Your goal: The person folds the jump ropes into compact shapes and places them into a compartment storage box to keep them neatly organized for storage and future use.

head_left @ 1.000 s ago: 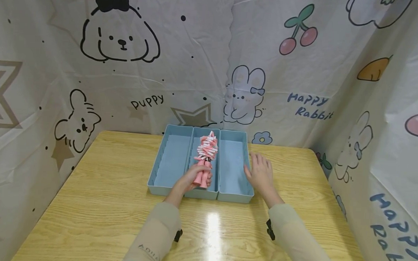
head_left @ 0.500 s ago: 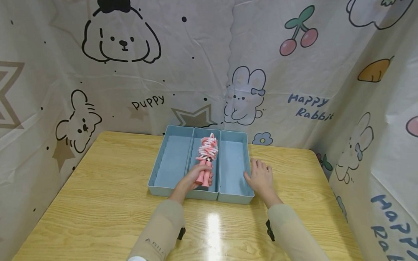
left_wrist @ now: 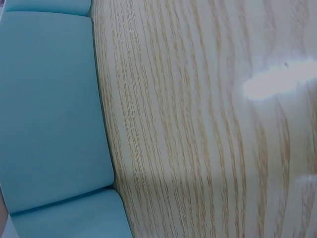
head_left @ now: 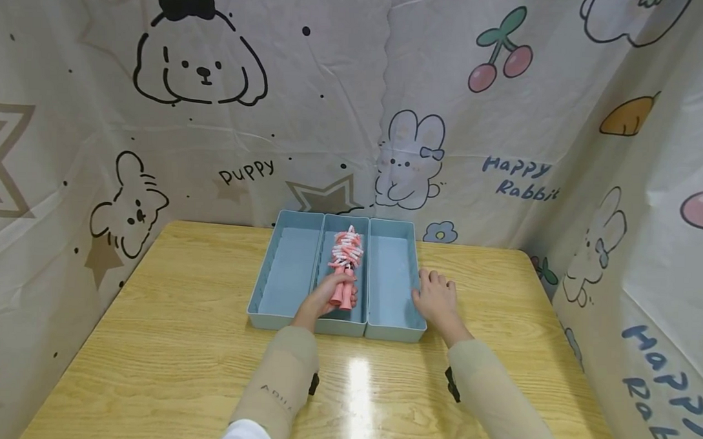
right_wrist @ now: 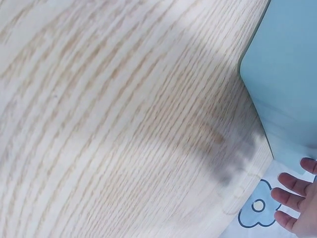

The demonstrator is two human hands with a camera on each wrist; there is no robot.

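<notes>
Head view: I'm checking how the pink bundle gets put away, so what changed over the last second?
The left hand, gripping the handles of the pink skipping rope, lowered the bundle deeper into the middle tray. The right hand slid slightly back along the right tray's outer wall. The grip, the three trays and the table stayed unchanged.

left hand [head_left: 325, 297]: fingers curled, gripping | right hand [head_left: 436, 302]: fingers spread flat
</notes>
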